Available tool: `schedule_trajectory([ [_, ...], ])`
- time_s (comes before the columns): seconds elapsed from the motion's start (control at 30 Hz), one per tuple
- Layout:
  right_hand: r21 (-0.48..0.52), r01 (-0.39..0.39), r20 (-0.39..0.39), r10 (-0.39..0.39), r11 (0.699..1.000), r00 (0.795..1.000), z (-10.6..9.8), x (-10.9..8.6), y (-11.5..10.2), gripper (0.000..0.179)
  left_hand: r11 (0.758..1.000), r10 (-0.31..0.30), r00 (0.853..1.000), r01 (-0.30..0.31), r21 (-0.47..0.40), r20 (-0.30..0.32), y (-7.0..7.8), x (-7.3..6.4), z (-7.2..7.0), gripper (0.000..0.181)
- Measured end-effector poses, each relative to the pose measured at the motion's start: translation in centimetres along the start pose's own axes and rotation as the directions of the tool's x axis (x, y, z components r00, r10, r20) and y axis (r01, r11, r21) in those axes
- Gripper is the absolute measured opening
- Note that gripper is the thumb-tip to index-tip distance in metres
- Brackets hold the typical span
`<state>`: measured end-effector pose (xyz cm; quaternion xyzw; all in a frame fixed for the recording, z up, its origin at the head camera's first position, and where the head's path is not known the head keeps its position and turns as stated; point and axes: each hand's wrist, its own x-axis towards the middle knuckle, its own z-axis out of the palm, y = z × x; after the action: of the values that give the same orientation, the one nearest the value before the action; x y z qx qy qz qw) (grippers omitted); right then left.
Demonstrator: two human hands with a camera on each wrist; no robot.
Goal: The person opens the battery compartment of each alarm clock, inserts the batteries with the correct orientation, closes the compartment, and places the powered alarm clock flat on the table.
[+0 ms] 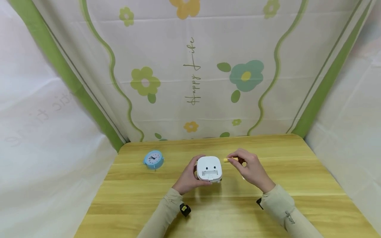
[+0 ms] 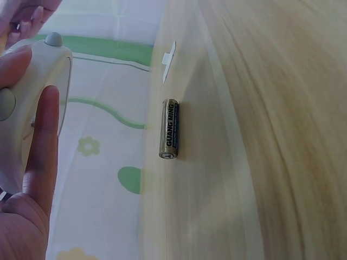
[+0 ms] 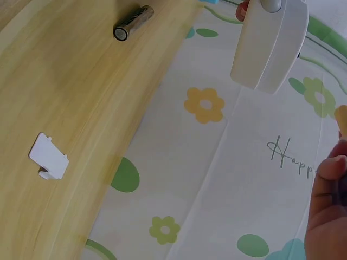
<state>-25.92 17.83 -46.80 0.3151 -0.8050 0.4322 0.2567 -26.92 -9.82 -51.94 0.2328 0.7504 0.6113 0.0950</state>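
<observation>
My left hand (image 1: 190,175) grips a white rounded-square device (image 1: 209,162) by its sides above the table. Its facing side has two dark round spots and an open rectangular recess like a battery compartment. My right hand (image 1: 248,165) pinches a small yellow cylinder (image 1: 227,160) just right of the device, apart from it. Something dark lies within that hand, mostly hidden by the fingers. On the tabletop below, the left wrist view has a battery (image 2: 169,130) lettered GUANG MING. A small white cover (image 3: 49,156) with tabs lies flat on the wood in the right wrist view.
A light-blue alarm clock (image 1: 153,159) stands at the back left of the wooden table (image 1: 134,205). Behind the table's far edge hangs a white curtain (image 1: 166,49) with printed flowers; white fabric also hangs at both sides.
</observation>
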Motion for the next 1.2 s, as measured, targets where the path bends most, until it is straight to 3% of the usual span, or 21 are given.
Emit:
schedule_trajectory([
  [0.17, -0.003, -0.038, -0.031, 0.038, 0.999, 0.999, -0.1, -0.3, -0.1, 0.020, 1.000, 0.002, 1.000, -0.002, 0.000, 0.003, -0.1, 0.1, 0.2, 0.104],
  [0.43, 0.098, -0.149, -0.023, 0.152, 0.984, 0.988, -0.3, -0.2, -1.2, 0.017, 1.000, 0.005, 1.000, -0.005, 0.012, 0.002, -0.1, 0.2, 0.0, 0.105],
  [0.83, 0.040, 0.000, -0.071, 0.003, 0.999, 0.997, -0.2, 0.0, -0.4, 0.029, 1.000, 0.005, 1.000, -0.005, 0.025, 0.011, 0.0, 0.4, 0.0, 0.104],
  [1.0, 0.002, 0.005, -0.073, -0.005, 1.000, 0.997, -0.4, -0.1, -0.3, 0.035, 1.000, 0.004, 1.000, -0.004, 0.024, 0.011, -0.2, 0.4, 0.3, 0.103],
  [1.2, -0.045, -0.015, -0.100, 0.011, 0.999, 0.995, -0.5, -0.1, -0.2, 0.020, 1.000, -0.004, 1.000, 0.004, 0.004, 0.025, -0.4, 0.4, 0.7, 0.104],
])
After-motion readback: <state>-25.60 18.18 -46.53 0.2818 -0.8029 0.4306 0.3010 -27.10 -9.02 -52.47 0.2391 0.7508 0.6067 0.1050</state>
